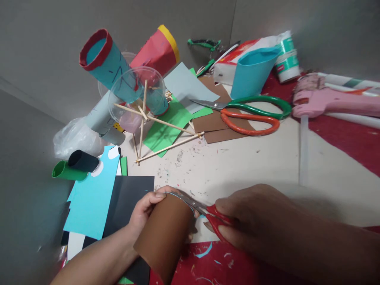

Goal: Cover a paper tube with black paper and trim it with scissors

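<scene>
A curled sheet of brown craft paper (169, 233) is gripped by my left hand (145, 211), the thumb near its upper edge and fingertips showing at the far side. My right hand (237, 217) has its fingers in the red handles of a small pair of scissors (194, 204). The scissor blades lie along the paper's upper rim, close to my left thumb; whether they are closed through the paper cannot be made out. Beneath my left forearm lies a sheet of black paper (127, 206), with light blue paper (92, 202) beside it.
Large scissors with green and orange handles (252, 113) lie behind, near a pink glue gun (323, 101). A stick frame (166, 148) stands on green paper (169, 126). Paper tubes (109, 59), a blue paper cup (252, 73) and a plastic bag (77, 138) stand farther back.
</scene>
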A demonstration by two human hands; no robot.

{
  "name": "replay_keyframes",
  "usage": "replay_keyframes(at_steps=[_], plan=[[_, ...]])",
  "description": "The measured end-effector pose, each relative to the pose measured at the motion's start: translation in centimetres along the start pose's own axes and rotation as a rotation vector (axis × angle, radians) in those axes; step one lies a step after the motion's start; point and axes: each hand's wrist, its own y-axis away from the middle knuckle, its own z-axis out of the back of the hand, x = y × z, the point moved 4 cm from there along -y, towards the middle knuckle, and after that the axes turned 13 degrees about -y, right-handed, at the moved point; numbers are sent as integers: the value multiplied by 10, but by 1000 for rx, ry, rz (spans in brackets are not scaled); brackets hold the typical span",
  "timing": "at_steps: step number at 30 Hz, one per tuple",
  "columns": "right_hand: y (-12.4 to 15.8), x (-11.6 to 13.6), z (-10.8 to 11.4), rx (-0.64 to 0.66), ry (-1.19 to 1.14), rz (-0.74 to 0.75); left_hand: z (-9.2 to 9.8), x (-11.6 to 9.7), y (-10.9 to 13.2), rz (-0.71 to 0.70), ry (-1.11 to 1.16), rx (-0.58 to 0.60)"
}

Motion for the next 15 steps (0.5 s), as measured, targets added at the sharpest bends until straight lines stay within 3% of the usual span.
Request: replay_keyframes(at_steps=[9, 15], plan=[[1, 1, 2, -54, 9, 4, -2, -6, -4, -38, 112, 112], [-1, 3, 1, -32, -18, 20, 5, -2, -2, -94, 101, 43]])
